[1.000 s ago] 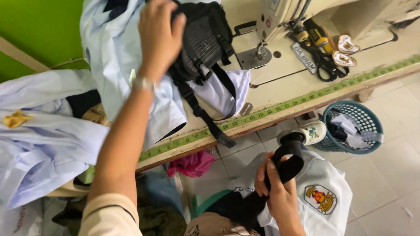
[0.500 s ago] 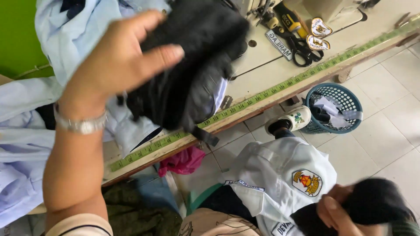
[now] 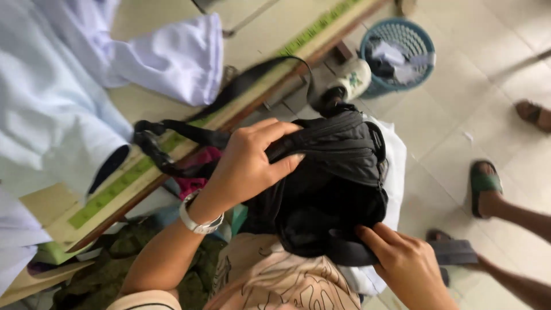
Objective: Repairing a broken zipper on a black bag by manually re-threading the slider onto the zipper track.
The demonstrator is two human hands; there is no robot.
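A black fabric bag (image 3: 336, 183) with zips rests on my lap. My left hand (image 3: 249, 163), with a silver watch on the wrist, grips its top left side. At the bag's lower right edge my right hand (image 3: 407, 267) pinches the fabric. The bag's black strap (image 3: 172, 135) loops left over the edge of the wooden worktable (image 3: 252, 86). A white garment (image 3: 393, 172) lies under the bag.
Pale blue and white shirts (image 3: 69, 92) are piled on the worktable, which has a green measuring strip (image 3: 115, 189) along its edge. A blue basket (image 3: 402, 51) of scraps stands on the tiled floor. Another person's sandalled feet (image 3: 485, 189) are at the right.
My left hand has brought the black bag down from above the table onto my lap. My right hand has come up to grip its lower edge. The view has tilted toward the floor.
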